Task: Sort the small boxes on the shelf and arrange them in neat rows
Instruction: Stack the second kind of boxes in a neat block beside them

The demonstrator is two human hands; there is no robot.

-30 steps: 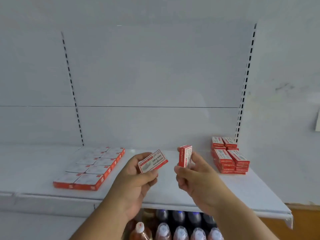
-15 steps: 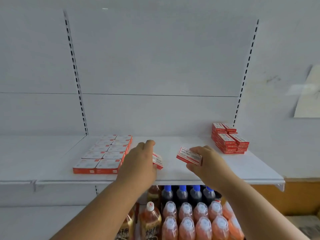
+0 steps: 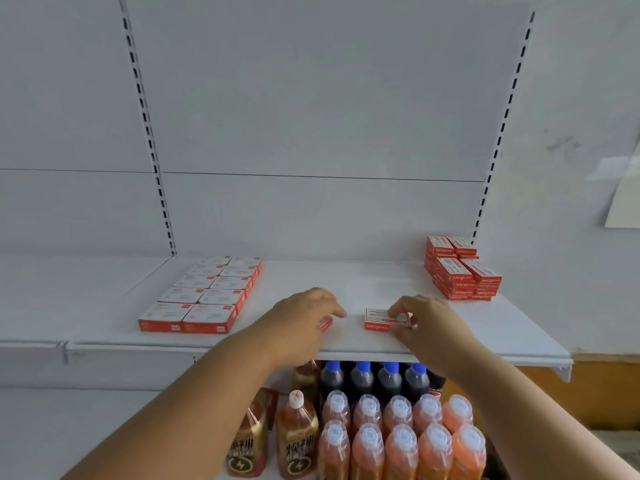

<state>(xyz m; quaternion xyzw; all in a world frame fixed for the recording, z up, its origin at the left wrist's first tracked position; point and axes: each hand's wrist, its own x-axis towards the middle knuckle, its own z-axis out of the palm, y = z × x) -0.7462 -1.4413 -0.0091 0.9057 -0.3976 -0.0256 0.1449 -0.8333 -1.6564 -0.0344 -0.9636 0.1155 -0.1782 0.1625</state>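
On the white shelf [image 3: 485, 336], my left hand [image 3: 304, 315] covers a small red and white box [image 3: 325, 323] lying near the front edge; only its right end shows. My right hand [image 3: 424, 318] holds a second small box [image 3: 379, 319] flat on the shelf, fingers curled over its right end. To the left lie two neat rows of flat red and white boxes [image 3: 207, 292]. A stack of small red boxes [image 3: 462, 270] stands at the back right.
Below the shelf stand several dark bottles with blue caps [image 3: 375, 377], orange drink bottles [image 3: 398, 438] and brown tea bottles [image 3: 298, 434]. A white slotted back panel [image 3: 322, 116] rises behind. A paper sheet [image 3: 623, 199] hangs at the far right.
Both hands have come down from mid-air and laid their two small boxes flat on the shelf's front part. The camera has tilted down, showing more bottles.
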